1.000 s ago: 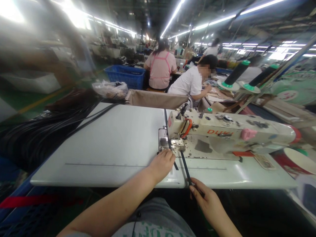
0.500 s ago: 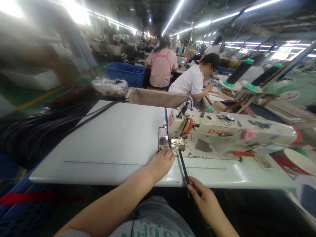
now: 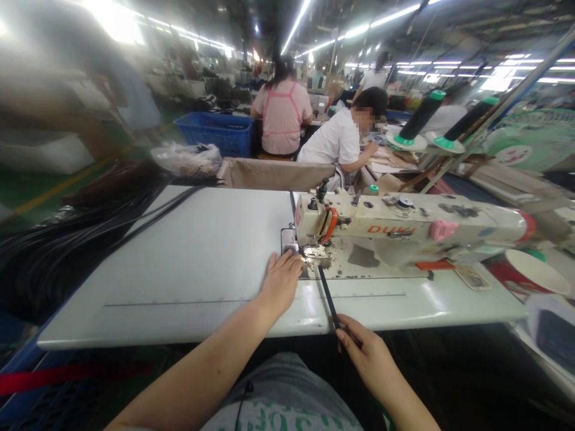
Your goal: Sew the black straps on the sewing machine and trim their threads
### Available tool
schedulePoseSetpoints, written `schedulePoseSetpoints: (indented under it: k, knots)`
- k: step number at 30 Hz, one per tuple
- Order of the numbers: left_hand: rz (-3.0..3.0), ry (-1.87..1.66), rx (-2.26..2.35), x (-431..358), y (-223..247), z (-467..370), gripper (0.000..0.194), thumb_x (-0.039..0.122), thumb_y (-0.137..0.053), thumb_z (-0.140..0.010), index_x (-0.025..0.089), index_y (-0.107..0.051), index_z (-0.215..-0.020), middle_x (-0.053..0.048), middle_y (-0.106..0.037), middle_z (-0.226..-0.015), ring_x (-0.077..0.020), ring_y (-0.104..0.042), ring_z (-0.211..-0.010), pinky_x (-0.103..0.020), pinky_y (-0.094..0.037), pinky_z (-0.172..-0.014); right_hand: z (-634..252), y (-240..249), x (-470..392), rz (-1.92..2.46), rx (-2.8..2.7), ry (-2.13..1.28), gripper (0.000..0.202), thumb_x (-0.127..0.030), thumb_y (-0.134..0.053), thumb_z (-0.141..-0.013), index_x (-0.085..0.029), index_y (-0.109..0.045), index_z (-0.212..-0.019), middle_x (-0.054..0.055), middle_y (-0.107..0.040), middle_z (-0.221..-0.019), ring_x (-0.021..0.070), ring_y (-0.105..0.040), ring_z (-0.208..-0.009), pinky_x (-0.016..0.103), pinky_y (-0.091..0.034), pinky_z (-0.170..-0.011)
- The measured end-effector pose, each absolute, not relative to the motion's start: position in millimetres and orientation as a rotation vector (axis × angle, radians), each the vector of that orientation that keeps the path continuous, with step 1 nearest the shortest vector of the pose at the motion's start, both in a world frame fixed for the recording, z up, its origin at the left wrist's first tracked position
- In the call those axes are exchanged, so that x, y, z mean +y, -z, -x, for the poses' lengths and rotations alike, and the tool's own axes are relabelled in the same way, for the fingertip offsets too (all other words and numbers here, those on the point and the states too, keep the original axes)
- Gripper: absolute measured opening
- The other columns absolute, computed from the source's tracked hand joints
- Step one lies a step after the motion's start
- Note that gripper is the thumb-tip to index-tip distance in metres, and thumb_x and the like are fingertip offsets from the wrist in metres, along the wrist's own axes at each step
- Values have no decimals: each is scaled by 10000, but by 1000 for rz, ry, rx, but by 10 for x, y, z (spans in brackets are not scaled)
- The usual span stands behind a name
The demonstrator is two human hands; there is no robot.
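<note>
Right hand (image 3: 362, 346) pinches a black strip (image 3: 329, 297); left hand (image 3: 281, 282) touches the sewing machine's (image 3: 404, 224) bed.

"Where's the sewing machine (image 3: 404, 224)?"
"On the table (image 3: 193, 251), right side."
"And the straps (image 3: 67, 245)?"
"Left edge (a few lie across the corner)."
"Behind the table?"
"A bin (image 3: 278, 175); the basket (image 3: 215, 134) farther back."

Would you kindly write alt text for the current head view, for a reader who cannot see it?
A person's right hand holds a narrow black strip that extends toward a sewing machine, while the left hand rests near its needle area. Around them are a pale worktable, dark strands heaped at its left, and co-workers beyond.
</note>
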State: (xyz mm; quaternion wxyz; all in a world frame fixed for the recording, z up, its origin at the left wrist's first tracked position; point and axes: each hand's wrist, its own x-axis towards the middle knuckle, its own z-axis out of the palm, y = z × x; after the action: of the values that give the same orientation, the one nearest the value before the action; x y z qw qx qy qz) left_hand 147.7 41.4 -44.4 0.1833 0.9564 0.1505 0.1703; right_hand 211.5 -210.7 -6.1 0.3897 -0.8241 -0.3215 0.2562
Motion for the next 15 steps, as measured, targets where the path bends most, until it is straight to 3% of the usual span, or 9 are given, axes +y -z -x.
schedulePoseSetpoints:
  k: [9, 15]
  knots:
    - [-2647, -463, 421, 421, 398, -1472, 323, 164, -376, -1023, 263, -585, -1249, -41, -570, -1486, -270, -342, -1505, -596, -195, -1248, -2083, 32, -2096, 2079, -785, -690, 497, -526, -506, -936, -143, -663, -1211, 44, -688, -755, 213, -643, -716, 323, -526, -738]
    - [-2518, -550, 493, 586, 423, -1592, 300, 199, -506, -958, 200, -619, -1236, -108, -577, -1451, -287, -399, -1467, -515, -308, -1229, -2058, -23, -2009, 2072, -824, -656, 449, -472, -499, -951, -153, -659, -1224, 49, -700, -791, 213, -652, -741, 329, -530, -778]
